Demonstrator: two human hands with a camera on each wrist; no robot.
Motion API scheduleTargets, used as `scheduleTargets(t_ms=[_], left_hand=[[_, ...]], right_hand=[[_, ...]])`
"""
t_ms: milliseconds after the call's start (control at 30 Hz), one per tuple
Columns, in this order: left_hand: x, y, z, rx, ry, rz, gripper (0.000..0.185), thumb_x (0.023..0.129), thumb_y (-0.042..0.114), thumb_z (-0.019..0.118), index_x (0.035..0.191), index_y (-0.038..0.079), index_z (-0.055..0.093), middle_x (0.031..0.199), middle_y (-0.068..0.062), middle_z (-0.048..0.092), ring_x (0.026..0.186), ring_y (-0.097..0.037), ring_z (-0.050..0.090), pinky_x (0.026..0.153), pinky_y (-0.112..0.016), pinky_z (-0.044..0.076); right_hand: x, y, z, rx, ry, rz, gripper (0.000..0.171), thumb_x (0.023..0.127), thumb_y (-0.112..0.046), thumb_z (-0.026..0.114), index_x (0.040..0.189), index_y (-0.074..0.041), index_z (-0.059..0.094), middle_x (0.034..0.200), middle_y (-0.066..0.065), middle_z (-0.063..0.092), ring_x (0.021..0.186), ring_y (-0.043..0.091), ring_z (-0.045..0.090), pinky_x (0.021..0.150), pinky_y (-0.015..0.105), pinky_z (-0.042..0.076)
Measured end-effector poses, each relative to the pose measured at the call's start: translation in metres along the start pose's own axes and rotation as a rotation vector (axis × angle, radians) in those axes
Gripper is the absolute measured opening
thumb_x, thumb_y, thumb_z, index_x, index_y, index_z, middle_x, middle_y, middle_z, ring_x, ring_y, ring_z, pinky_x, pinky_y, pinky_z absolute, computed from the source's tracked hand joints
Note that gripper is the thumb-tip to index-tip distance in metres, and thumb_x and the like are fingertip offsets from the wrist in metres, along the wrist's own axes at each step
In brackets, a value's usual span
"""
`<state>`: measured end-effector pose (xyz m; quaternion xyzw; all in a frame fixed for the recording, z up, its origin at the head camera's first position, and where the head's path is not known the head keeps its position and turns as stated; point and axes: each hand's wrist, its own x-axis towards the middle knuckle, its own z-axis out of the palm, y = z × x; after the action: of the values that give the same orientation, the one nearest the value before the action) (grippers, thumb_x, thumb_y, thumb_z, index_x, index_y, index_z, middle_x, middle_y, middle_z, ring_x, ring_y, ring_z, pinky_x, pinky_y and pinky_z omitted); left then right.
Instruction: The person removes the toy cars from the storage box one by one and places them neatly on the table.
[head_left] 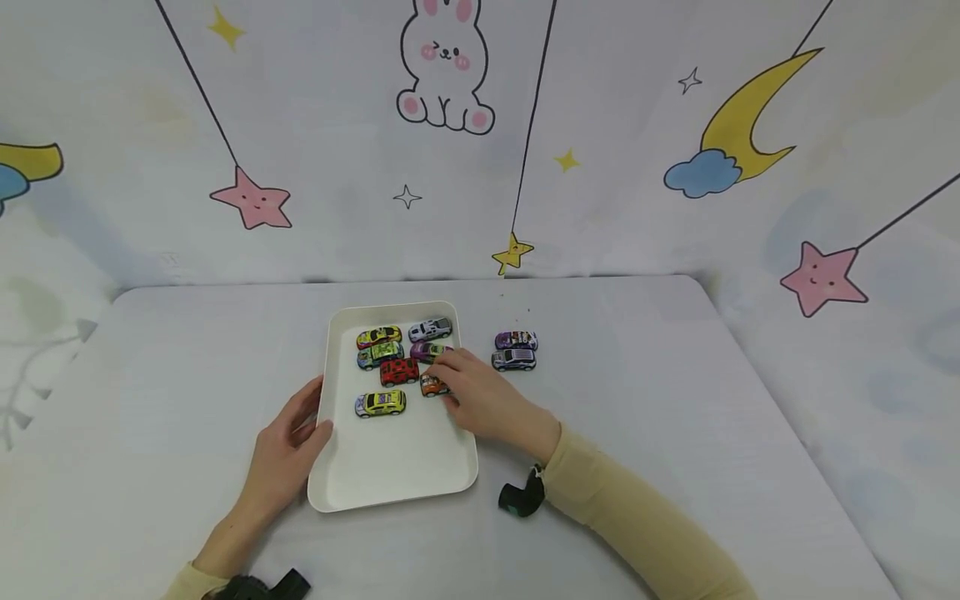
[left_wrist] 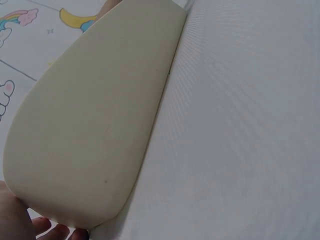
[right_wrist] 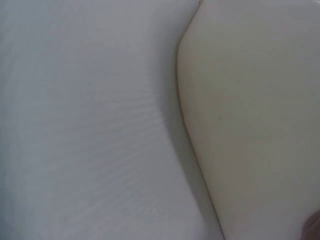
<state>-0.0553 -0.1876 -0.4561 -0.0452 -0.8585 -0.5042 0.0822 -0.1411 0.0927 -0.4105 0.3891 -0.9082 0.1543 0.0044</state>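
Note:
A white rectangular tray point(head_left: 397, 467) lies on the table with several small toy cars in it. My left hand point(head_left: 281, 454) holds the tray's left side, thumb at the rim and fingers along the outer wall. In the left wrist view, fingers point(left_wrist: 57, 232) show at the end of the tray wall point(left_wrist: 95, 115). My right hand point(head_left: 483, 396) reaches over the right rim and pinches an orange toy car point(head_left: 432, 385), partly hidden by the fingers. Just behind it is a purple car point(head_left: 427, 352), and to its left a red car point(head_left: 399, 372).
Nearer in the tray stands a yellow car point(head_left: 380, 403); a silver car point(head_left: 430, 329) and two yellow-green ones point(head_left: 379, 337) are farther back. Right of the tray, a purple-white car point(head_left: 516, 340) and a silver-grey car point(head_left: 513, 359) stand side by side on the white table point(head_left: 637, 400).

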Motion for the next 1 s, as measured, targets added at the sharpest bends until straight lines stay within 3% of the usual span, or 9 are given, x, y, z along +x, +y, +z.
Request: scheduleTargets(t_ms=[167, 367, 800, 867, 1000], left_hand=[[0.0004, -0.0003, 0.0004, -0.006, -0.003, 0.002, 0.057, 0.098, 0.007, 0.058, 0.152, 0.011, 0.041, 0.148, -0.021, 0.05, 0.131, -0.04, 0.053, 0.093, 0.0, 0.038], [0.0004, -0.0016, 0.0005, -0.003, -0.007, 0.007, 0.058, 0.099, 0.007, 0.058, 0.153, 0.012, 0.04, 0.148, -0.02, 0.05, 0.131, -0.04, 0.053, 0.093, 0.0, 0.038], [-0.0017, -0.0032, 0.0005, 0.012, -0.003, 0.016, 0.058, 0.098, 0.007, 0.059, 0.153, 0.011, 0.04, 0.148, -0.022, 0.05, 0.131, -0.041, 0.052, 0.092, 0.0, 0.038], [-0.0013, -0.0033, 0.0004, 0.013, 0.0, 0.019, 0.058, 0.098, 0.007, 0.059, 0.153, 0.012, 0.04, 0.148, -0.021, 0.05, 0.134, -0.029, 0.053, 0.093, 0.0, 0.038], [-0.0002, -0.0029, 0.0004, 0.011, 0.002, 0.02, 0.058, 0.098, 0.007, 0.059, 0.153, 0.011, 0.04, 0.148, -0.022, 0.05, 0.134, -0.029, 0.052, 0.093, 0.0, 0.038]], right_hand=[[0.0009, -0.003, 0.0002, -0.049, -0.024, 0.025, 0.041, 0.09, -0.002, 0.066, 0.13, -0.005, 0.063, 0.13, 0.008, 0.061, 0.122, 0.024, 0.055, 0.107, 0.034, 0.048], [-0.0005, -0.0049, 0.0023, -0.078, 0.013, -0.011, 0.04, 0.089, 0.005, 0.06, 0.127, -0.004, 0.065, 0.124, 0.008, 0.063, 0.117, 0.024, 0.056, 0.104, 0.032, 0.049], [-0.0019, -0.0082, 0.0038, -0.144, -0.009, -0.021, 0.039, 0.091, 0.002, 0.06, 0.129, -0.003, 0.062, 0.123, 0.009, 0.064, 0.114, 0.023, 0.058, 0.104, 0.032, 0.048], [-0.0019, -0.0083, 0.0035, -0.155, -0.007, -0.027, 0.039, 0.091, 0.002, 0.06, 0.129, -0.003, 0.062, 0.122, 0.008, 0.064, 0.113, 0.022, 0.058, 0.103, 0.032, 0.049], [-0.0016, -0.0076, 0.0035, -0.166, -0.007, -0.041, 0.038, 0.09, 0.003, 0.061, 0.127, -0.004, 0.063, 0.119, 0.007, 0.065, 0.111, 0.022, 0.059, 0.102, 0.031, 0.049]])
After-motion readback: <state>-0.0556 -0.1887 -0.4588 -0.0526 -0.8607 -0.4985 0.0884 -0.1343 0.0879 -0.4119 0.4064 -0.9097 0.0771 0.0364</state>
